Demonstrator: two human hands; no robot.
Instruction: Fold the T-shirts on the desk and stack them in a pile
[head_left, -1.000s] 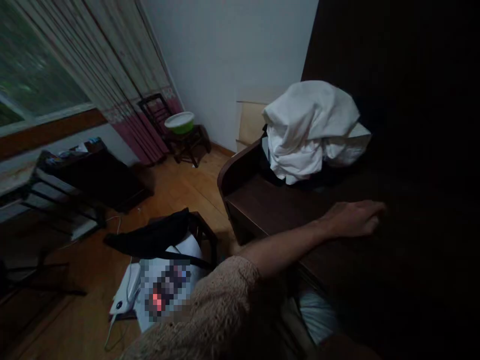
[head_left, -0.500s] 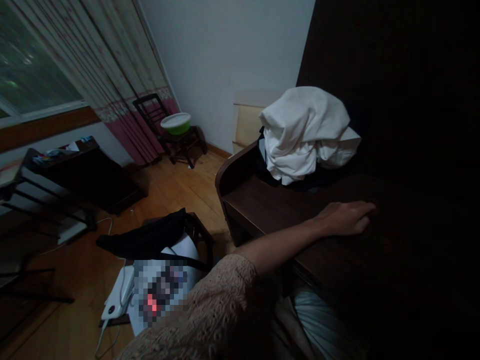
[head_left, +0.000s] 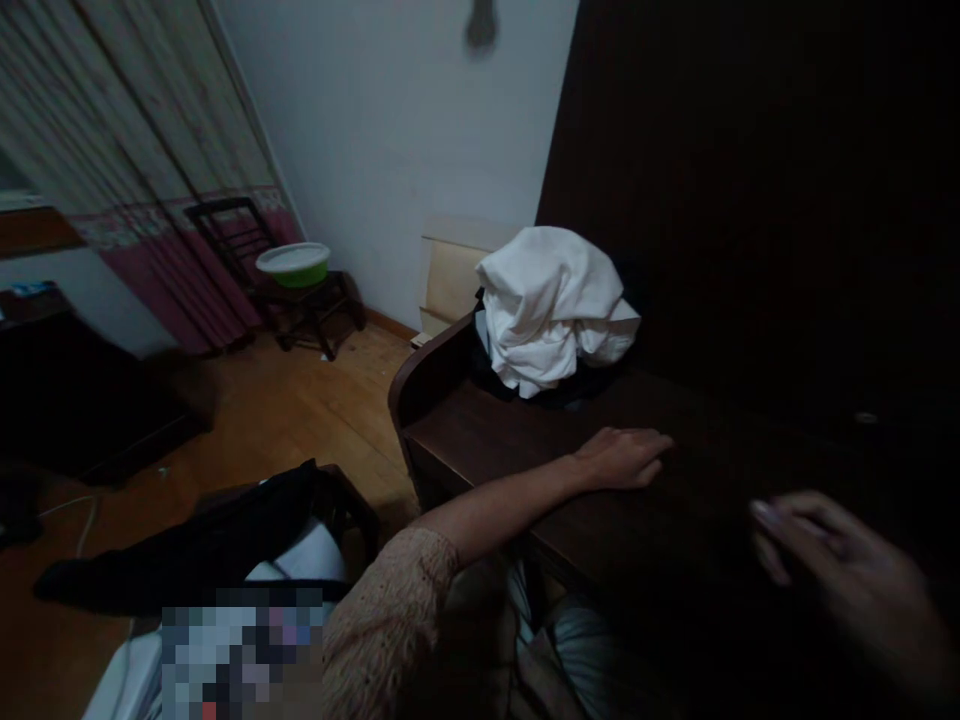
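Observation:
My left hand (head_left: 626, 458) rests on the dark wooden desktop (head_left: 480, 432), its fingers bent and drawn together. Whatever might lie under those fingers is hidden in the shade. At the right, over the dark part of the desk, hovers my right hand (head_left: 840, 570), dim and slightly blurred. Its fingers are loosely curled, with a gap between the tips and nothing visible in it. A crumpled white cloth (head_left: 551, 305) is heaped on the desk beyond my left hand, on top of something black. Neither hand touches it.
A raised rounded side panel (head_left: 405, 385) edges the desk. On the left, a seat holds a black bag (head_left: 202, 545) and white items, partly pixelated. Further back, a chair (head_left: 262, 295) carries a green basin (head_left: 300, 270) with a whitish top. A small pale spot (head_left: 866, 417) shows in the dark.
The view has swung right, so the room's things sit further left and lower. My right hand has come into view at the right. My left hand stays on the desk.

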